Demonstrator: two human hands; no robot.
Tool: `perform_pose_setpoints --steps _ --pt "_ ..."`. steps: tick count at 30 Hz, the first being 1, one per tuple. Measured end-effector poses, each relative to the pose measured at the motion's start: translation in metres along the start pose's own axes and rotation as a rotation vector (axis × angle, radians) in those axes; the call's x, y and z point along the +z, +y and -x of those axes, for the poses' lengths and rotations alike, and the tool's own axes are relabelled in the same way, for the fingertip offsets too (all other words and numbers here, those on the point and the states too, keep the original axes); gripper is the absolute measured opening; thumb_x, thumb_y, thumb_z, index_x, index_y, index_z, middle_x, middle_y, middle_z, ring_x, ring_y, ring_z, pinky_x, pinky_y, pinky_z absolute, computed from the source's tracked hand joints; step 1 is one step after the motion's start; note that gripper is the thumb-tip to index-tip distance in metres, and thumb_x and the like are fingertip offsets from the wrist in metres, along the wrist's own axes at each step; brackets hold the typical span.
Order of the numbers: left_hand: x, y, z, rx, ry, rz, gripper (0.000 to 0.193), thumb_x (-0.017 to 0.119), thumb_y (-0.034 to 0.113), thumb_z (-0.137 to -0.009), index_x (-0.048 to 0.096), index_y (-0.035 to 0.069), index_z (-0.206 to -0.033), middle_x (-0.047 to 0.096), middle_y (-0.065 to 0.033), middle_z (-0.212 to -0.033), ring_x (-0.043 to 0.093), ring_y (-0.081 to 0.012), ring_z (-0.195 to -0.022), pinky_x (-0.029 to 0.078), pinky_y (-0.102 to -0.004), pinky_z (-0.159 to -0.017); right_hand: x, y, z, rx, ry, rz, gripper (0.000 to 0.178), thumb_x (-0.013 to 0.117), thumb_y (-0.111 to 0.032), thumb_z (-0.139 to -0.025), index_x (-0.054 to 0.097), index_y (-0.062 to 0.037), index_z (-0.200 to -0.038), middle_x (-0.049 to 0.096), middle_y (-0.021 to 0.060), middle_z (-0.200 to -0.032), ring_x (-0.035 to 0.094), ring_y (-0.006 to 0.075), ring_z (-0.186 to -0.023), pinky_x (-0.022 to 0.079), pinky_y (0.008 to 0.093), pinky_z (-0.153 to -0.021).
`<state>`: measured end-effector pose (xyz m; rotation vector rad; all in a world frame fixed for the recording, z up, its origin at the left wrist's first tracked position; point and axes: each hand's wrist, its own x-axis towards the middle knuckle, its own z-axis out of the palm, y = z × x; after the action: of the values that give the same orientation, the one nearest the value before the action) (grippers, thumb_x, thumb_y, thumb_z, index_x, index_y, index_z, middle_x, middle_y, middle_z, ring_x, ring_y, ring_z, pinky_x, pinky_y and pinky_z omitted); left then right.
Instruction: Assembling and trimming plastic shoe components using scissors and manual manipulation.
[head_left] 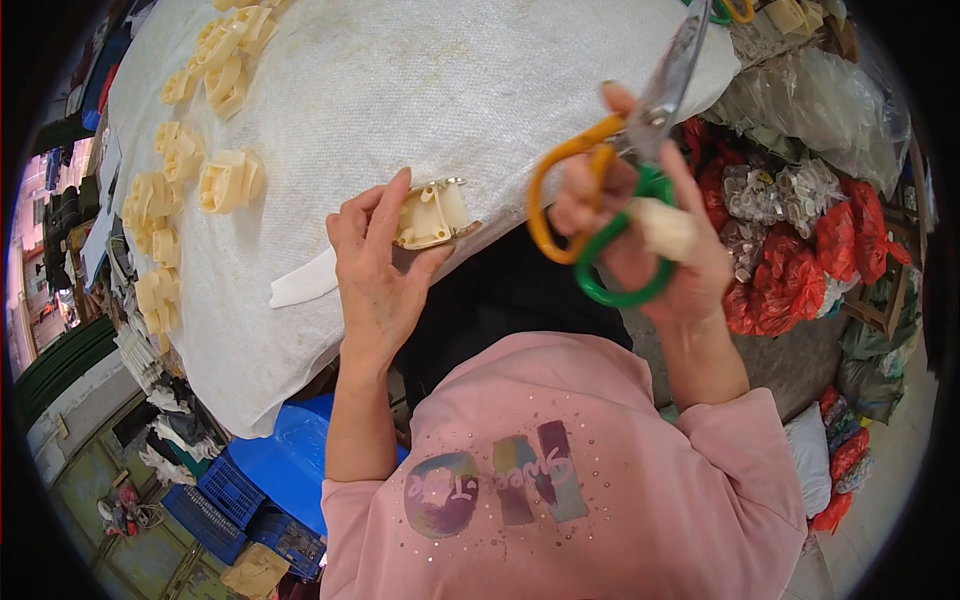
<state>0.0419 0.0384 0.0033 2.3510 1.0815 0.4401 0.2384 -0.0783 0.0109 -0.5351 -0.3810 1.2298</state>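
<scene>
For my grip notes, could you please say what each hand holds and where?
Left hand: cream part, by its left side; right hand: scissors, by the handles.

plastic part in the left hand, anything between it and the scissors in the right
Nothing visible stands between the plastic part and the scissors in the right hand; the white cloth shows beneath the gap.

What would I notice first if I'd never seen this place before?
Probably the scissors with one orange and one green handle, held up in the person's right hand right of the middle. Next, perhaps, the cream plastic piece in the left hand, with more cream pieces scattered along the left of the white cloth. Bright red bags stand out at the right, beyond the cloth.
</scene>
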Motion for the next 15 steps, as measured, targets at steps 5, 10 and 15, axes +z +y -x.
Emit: perform_pose_setpoints --steps 5,10,15 --pt "-0.005 -0.005 0.000 0.064 -0.049 0.016 0.061 0.067 -0.004 -0.066 0.055 0.008 -0.125 0.052 -0.0119 -0.111 0.047 -0.0277 -0.103 0.041 -0.0359 -0.089 0.020 0.035 0.002 -0.233 0.050 0.144 0.062 0.043 0.000 -0.081 0.025 -0.0006 -0.140 0.052 0.0122 -0.101 0.049 0.0136 -0.081 0.042 0.0279 -0.075" --pt "-0.004 -0.007 -0.004 0.107 -0.027 0.052 0.058 0.065 -0.004 -0.068 0.055 0.008 -0.125 0.052 -0.0117 -0.110 0.050 -0.0263 -0.104 0.042 -0.0347 -0.091 0.018 0.072 -0.007 -0.166 0.095 0.239 0.057 0.047 -0.001 -0.081 0.028 0.0014 -0.135 0.049 0.0067 -0.097 0.045 0.0100 -0.081 0.041 0.0246 -0.074" --pt "-0.003 -0.012 0.001 0.057 -0.038 0.078 0.058 0.066 -0.005 -0.067 0.057 0.008 -0.123 0.052 -0.0110 -0.106 0.051 -0.0244 -0.102 0.042 -0.0336 -0.090 0.012 0.070 -0.011 -0.203 -0.021 0.146 0.061 0.051 -0.007 -0.084 0.025 -0.0151 -0.139 0.041 0.0081 -0.085 0.040 0.0164 -0.074 0.037 0.0335 -0.069"
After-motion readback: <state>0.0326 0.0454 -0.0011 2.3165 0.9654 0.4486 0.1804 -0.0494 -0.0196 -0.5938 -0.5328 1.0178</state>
